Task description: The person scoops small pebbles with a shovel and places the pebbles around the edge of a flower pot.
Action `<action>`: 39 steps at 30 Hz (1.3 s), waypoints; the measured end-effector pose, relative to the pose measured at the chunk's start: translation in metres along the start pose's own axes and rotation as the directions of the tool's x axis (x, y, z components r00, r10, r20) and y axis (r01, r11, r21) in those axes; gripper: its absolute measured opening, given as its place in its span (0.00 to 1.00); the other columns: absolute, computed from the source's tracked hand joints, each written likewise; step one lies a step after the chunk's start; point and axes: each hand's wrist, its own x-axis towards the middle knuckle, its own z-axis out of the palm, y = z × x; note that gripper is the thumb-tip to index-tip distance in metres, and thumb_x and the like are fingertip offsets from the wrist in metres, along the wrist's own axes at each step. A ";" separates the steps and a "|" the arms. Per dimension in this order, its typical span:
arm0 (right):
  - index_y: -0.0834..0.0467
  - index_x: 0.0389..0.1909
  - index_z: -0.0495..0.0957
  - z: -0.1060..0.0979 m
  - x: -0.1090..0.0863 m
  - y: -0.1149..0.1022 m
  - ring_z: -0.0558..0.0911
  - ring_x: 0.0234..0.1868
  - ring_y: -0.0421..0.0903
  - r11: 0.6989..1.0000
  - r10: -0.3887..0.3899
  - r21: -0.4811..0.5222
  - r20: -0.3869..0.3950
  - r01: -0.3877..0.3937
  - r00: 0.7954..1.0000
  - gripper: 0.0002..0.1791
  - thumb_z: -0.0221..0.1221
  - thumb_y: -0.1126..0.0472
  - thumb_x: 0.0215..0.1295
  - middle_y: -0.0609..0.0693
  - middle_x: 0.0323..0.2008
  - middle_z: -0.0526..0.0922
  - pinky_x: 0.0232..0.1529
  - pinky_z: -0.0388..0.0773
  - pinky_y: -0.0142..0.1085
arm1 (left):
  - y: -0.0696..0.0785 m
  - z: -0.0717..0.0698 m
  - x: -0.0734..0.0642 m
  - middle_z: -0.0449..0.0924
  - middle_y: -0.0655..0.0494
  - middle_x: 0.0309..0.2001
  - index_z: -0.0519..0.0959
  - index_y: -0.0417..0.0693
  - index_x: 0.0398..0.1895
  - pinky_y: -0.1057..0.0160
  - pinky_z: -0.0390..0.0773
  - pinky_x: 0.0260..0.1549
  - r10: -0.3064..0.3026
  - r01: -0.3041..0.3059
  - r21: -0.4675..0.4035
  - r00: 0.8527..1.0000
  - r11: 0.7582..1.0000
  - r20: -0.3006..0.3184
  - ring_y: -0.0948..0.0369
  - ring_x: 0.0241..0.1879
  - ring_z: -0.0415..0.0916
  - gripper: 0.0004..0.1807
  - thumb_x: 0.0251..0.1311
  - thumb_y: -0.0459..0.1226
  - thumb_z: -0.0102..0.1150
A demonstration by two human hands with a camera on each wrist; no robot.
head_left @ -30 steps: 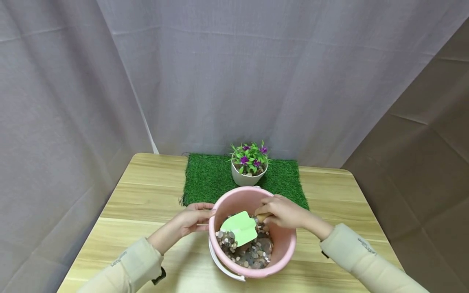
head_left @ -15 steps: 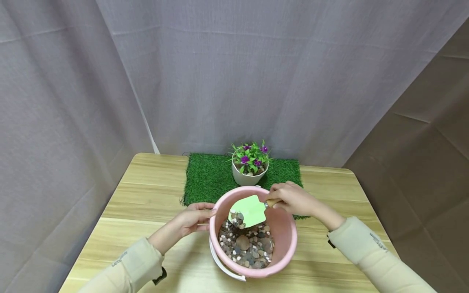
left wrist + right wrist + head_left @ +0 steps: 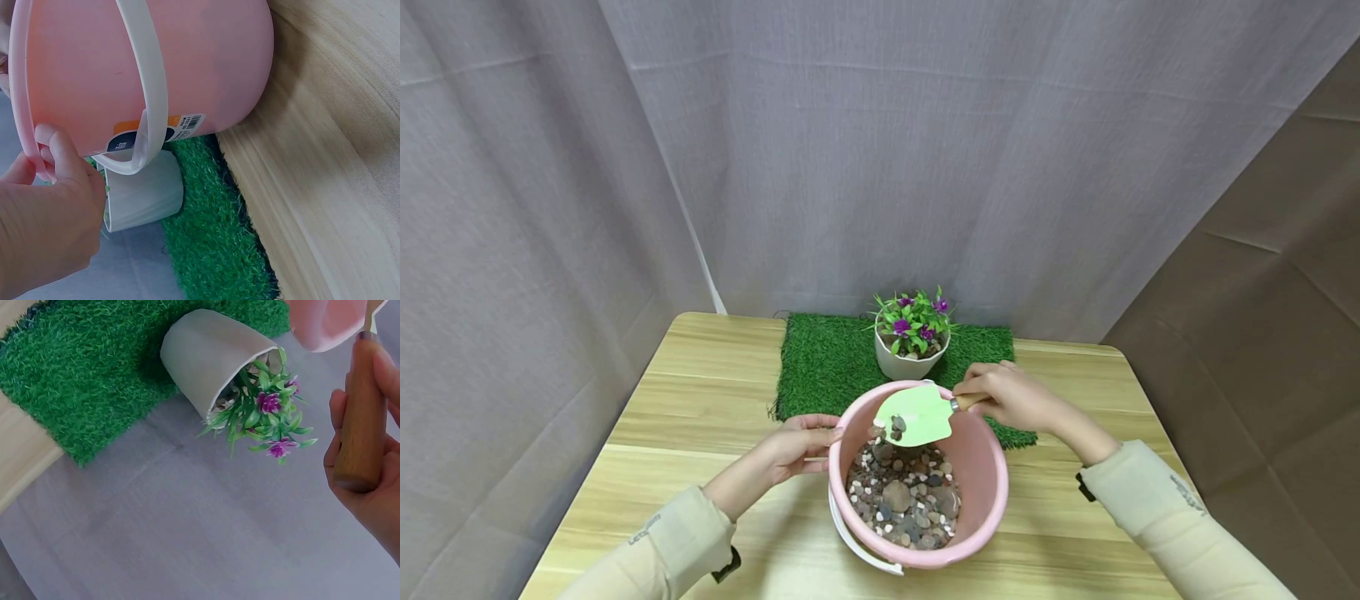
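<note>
My left hand (image 3: pixel 797 450) pinches the left rim of a pink bucket (image 3: pixel 981 475), thumb on one side and fingers on the other, as the left wrist view also shows. Inside the bucket lie pebbles (image 3: pixel 895 500) of mixed sizes and colours. My right hand (image 3: pixel 1011 400) grips the wooden handle (image 3: pixel 361 419) of a light green trowel (image 3: pixel 921 417). The trowel's blade is over the far part of the bucket's opening, with a few small stones (image 3: pixel 897 425) near its tip. A white bail handle (image 3: pixel 147 69) hangs down the bucket's side.
Behind the bucket, a white pot (image 3: pixel 910 367) with a purple-flowered plant (image 3: pixel 913 321) stands on a green artificial grass mat (image 3: pixel 823 358). The mat lies on a wooden table (image 3: pixel 700 392). Grey curtains (image 3: pixel 865 167) hang behind the table and at its sides.
My right hand has lifted the trowel up out of the pebbles, moving it away from me and slightly right. Some stones have come off the blade. My left hand has stayed on the rim.
</note>
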 end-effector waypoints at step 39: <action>0.69 0.40 0.81 -0.008 -0.021 0.073 0.81 0.30 0.44 0.918 0.358 0.174 0.015 -0.355 0.933 0.09 0.59 0.68 0.61 0.59 0.34 0.85 0.31 0.83 0.36 | 0.001 0.000 -0.001 0.83 0.56 0.33 0.66 0.32 0.59 0.68 0.86 0.37 -0.010 0.011 -0.025 1.000 1.000 0.018 0.66 0.32 0.81 0.22 0.62 0.31 0.54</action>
